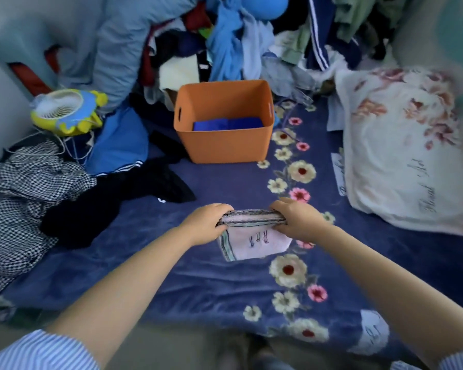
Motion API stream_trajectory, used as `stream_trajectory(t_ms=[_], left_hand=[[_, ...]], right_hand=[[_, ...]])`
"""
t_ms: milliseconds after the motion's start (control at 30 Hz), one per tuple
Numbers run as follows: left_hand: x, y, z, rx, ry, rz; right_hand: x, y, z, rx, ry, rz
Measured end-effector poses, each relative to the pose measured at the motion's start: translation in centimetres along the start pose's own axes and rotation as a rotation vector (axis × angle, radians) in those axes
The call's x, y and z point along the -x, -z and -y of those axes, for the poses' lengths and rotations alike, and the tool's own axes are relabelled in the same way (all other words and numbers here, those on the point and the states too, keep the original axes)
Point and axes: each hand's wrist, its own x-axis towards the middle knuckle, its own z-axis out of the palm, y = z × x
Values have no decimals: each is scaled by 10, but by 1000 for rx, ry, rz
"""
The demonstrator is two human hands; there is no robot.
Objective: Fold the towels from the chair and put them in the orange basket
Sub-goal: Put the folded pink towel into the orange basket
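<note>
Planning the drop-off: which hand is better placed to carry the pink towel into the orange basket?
Marginally the right hand. Both hands grip the pink towel at its folded edge, but the orange basket lies straight ahead, slightly left of the towel. The left hand looks about equally near; hardly any difference.

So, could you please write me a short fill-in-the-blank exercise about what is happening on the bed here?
1. Both hands, the left hand and the right hand, hold a folded ____ towel.
2. The orange basket already contains something folded and ____ in colour.
3. The towel is held over a dark blue blanket printed with ____.

Missing words: pink; blue; flowers
</note>
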Motion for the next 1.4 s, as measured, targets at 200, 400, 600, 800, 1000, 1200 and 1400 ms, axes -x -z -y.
stream_trajectory(t_ms=[200, 400, 600, 800, 1000, 1200, 1400], left_hand=[[-51, 56, 42, 52, 123, -71], [-108, 96, 74, 61, 131, -113], [-180, 142, 107, 205, 91, -112], [-275, 186, 135, 612, 141, -206], [-390, 188, 163, 841, 319, -360], [-475, 152, 187, 826, 470, -334], [-533, 102, 211, 777, 607, -234]], right_hand=[[-95, 46, -5, -22, 123, -21], [-170, 74, -17, -59, 147, -20], [-235, 111, -30, -144, 85, -60], [-300, 155, -55, -534, -175, -341], [-405, 164, -96, -680, -414, -454], [-483, 128, -145, -536, -493, -357], [-538, 85, -184, -392, -572, -180]])
